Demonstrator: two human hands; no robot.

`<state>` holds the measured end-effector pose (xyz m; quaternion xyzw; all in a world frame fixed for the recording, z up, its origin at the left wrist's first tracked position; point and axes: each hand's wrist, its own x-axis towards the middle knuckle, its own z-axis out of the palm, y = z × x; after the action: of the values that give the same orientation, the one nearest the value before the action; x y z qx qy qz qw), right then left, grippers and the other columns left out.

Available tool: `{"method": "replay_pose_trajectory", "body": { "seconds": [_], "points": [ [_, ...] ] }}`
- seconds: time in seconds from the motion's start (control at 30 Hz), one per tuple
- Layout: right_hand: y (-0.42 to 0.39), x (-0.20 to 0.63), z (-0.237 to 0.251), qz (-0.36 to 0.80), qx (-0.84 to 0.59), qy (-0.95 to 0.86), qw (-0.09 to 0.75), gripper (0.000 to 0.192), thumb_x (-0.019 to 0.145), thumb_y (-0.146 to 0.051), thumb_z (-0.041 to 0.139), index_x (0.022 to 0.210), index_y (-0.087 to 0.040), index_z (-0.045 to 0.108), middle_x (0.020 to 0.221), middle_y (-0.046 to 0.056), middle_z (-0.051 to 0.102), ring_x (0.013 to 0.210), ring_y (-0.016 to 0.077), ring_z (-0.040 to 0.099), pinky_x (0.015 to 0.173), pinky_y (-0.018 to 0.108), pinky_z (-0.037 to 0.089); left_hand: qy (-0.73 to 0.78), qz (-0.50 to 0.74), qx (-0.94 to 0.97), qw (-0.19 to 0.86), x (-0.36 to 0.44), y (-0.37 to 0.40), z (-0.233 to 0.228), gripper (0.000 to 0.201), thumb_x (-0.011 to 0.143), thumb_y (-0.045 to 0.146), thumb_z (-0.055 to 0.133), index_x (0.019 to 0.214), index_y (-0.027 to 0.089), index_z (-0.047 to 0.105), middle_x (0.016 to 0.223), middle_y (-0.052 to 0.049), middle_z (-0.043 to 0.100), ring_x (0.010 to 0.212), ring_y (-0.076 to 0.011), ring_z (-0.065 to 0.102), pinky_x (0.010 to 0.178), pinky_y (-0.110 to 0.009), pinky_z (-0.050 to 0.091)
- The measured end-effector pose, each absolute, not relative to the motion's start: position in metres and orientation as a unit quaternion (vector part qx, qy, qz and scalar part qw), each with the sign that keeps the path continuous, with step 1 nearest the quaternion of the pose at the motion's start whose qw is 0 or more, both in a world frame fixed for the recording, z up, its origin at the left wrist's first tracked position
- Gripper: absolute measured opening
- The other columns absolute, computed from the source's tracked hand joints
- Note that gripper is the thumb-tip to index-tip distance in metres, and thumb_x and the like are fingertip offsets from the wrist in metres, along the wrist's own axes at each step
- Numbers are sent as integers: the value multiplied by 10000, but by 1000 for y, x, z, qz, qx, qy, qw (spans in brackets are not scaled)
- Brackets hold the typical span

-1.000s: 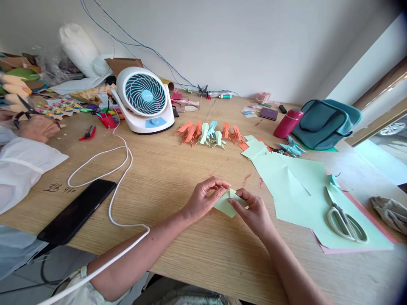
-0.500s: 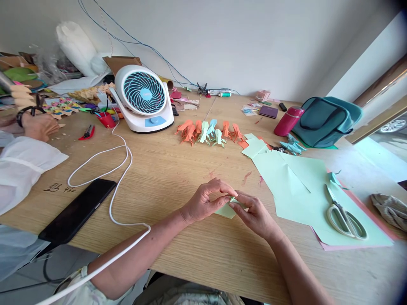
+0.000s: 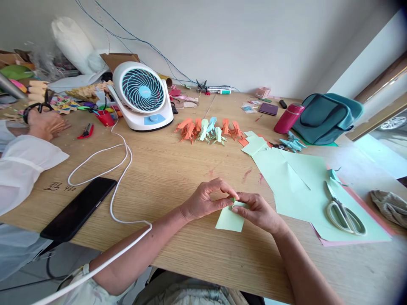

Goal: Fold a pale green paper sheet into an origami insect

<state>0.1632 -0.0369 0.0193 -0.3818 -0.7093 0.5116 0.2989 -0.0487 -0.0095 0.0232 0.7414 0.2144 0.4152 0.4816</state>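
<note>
Both hands are meeting near the front edge of the light wooden counter [image 3: 178,169]. The left hand [image 3: 206,200] is pinching the top edge of a small pale green square of paper [image 3: 229,219] between thumb and forefinger, and the right hand [image 3: 258,210] is pinching the same edge from the 3 o'clock side, fingertips almost touching. The paper is hanging down from the fingers, with its lower part lying flat on the counter.

What could go wrong, in my judgement: the paper is thin and is being held only at one edge, so a hard pull from either hand could tear it or make a crooked crease. The white desk fan [image 3: 142,95] at 11 o'clock is facing the hands; if it is blowing, the free part could be lifting.

Around them, at 3 o'clock, large pale green paper sheets [image 3: 295,182] are lying over a pink sheet, and white-handled scissors [image 3: 341,209] are resting on top, near the right forearm. At 12 o'clock a row of small orange and green folded paper figures [image 3: 208,130] is standing. At 9 o'clock a black phone [image 3: 78,208] is lying with a white cable [image 3: 108,169] looping across the counter and passing close under the left arm. At 10 o'clock another person's hand [image 3: 44,123] is working, well apart.
</note>
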Motion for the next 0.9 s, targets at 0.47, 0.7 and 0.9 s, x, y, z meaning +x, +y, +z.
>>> {"method": "replay_pose_trajectory", "body": {
  "seconds": [0.47,0.7,0.9],
  "points": [
    [-35,170,20,509,-377,-721,280,288,898,-428,650,1036,-197,753,859,26,696,743,160,579,670,253,456,164,431,732,501,-47,-10,25,99,867,221,712,911,163,646,945,-71,708,940,-183,674,892,-333,510],
    [-35,173,18,528,-371,-718,261,318,893,-450,649,1050,-193,750,876,37,697,786,187,607,725,286,494,171,416,738,504,-48,-10,24,125,871,264,711,891,164,638,929,-71,707,922,-181,667,882,-332,507],
    [-34,174,18,576,-353,-693,252,286,872,-430,682,1000,-183,748,881,29,680,748,152,567,673,244,460,172,406,751,491,-48,-10,23,164,848,299,741,864,170,641,900,-64,701,870,-169,640,882,-326,484]
  ]
}}
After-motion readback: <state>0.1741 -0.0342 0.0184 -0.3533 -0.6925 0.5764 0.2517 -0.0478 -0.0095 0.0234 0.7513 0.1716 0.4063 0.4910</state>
